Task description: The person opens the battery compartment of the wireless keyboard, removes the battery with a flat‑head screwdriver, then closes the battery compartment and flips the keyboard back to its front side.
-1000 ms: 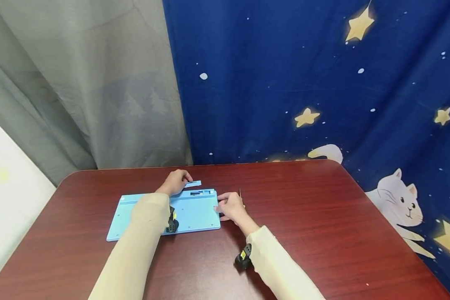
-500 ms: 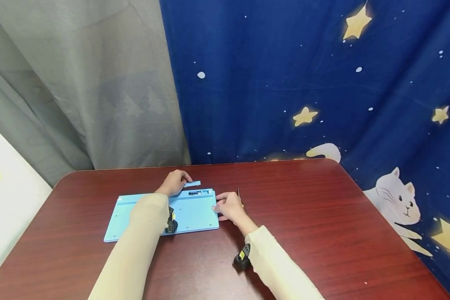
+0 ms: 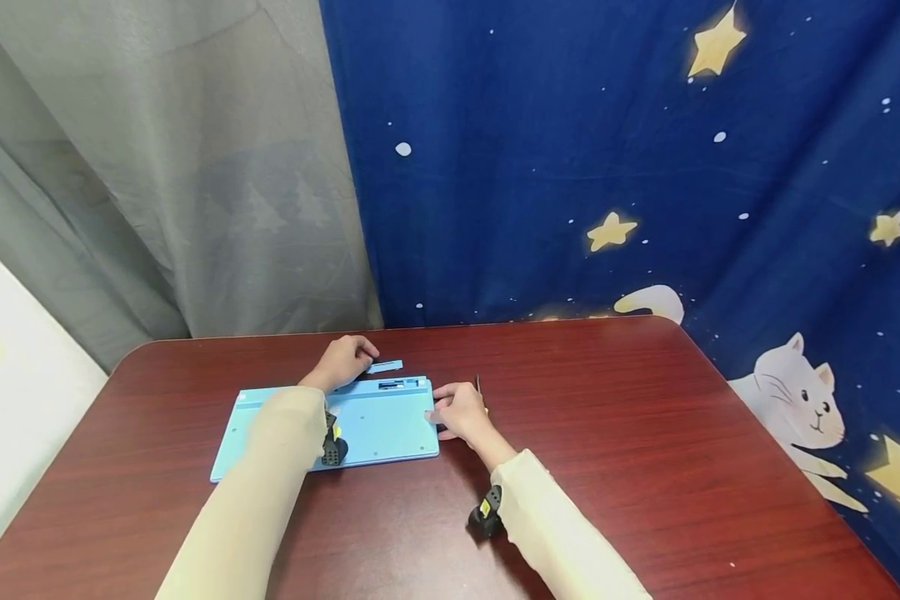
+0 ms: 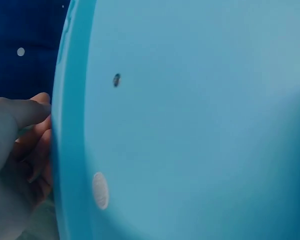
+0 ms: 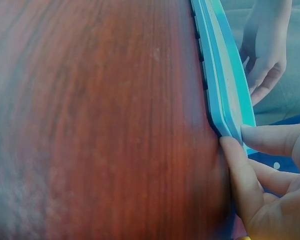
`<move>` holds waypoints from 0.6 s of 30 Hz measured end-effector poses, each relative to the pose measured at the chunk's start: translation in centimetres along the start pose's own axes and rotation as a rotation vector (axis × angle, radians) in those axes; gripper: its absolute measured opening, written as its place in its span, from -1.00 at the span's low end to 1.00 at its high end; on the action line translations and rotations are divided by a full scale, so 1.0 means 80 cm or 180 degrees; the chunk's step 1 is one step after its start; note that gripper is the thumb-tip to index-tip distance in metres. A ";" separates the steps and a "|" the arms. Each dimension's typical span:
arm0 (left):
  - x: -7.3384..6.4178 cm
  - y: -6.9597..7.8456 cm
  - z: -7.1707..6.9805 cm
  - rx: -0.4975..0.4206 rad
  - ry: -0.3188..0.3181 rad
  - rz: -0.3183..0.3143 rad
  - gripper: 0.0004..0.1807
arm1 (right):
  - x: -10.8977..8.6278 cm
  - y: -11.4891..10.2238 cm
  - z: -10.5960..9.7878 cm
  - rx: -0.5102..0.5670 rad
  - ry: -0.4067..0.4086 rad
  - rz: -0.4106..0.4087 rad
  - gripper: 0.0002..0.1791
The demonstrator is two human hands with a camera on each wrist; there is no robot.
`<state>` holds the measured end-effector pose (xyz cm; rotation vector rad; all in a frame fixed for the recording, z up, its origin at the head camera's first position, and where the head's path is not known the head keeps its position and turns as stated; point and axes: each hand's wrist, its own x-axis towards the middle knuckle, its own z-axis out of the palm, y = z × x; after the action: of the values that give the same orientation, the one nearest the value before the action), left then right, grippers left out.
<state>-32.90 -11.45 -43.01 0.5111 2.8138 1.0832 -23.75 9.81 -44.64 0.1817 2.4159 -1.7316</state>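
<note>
A light-blue keyboard (image 3: 390, 425) lies face down on the table, its underside with small screws showing. Near its far right corner is an uncovered battery compartment (image 3: 392, 385), dark inside. Just behind the keyboard lies a small blue battery cover (image 3: 390, 366). My left hand (image 3: 342, 363) is over the far edge, fingertips at the cover's left end, fingers loosely bent; in the left wrist view these fingers (image 4: 32, 120) sit beside the keyboard's rim. With thumb and fingers my right hand (image 3: 461, 412) pinches the keyboard's right edge, as the right wrist view also shows (image 5: 270, 175).
A thin dark-tipped thing (image 3: 478, 385) with a yellowish part stands out beyond my right hand, mostly hidden by it. The reddish-brown table (image 3: 645, 467) reaches back to grey and blue curtains (image 3: 510, 167). A white surface (image 3: 15, 400) is at the left.
My left hand has drawn slightly left, away from the battery cover, and its forearm has shifted left too. The right hand keeps its place at the keyboard's edge.
</note>
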 end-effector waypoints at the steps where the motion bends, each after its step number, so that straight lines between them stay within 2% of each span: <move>1: -0.002 0.000 -0.002 -0.0006 -0.0020 0.0017 -0.83 | 0.000 0.000 0.000 -0.0007 0.0002 0.0005 -0.63; 5: -0.009 0.003 -0.008 -0.0033 -0.0110 0.0009 -0.86 | 0.001 0.001 0.002 -0.0027 0.0010 0.0033 -0.63; 11: -0.020 0.009 -0.019 0.0033 -0.0357 0.0066 -0.87 | -0.001 0.002 0.000 -0.0030 0.0017 0.0033 -0.61; 18: -0.040 0.016 -0.030 0.0134 -0.0492 0.0150 -0.88 | 0.000 -0.001 0.001 -0.0052 -0.0020 0.0029 -0.62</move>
<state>-29.98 -13.18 -40.55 0.6389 2.7079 0.9499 -23.73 9.74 -44.61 0.1847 2.4201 -1.7055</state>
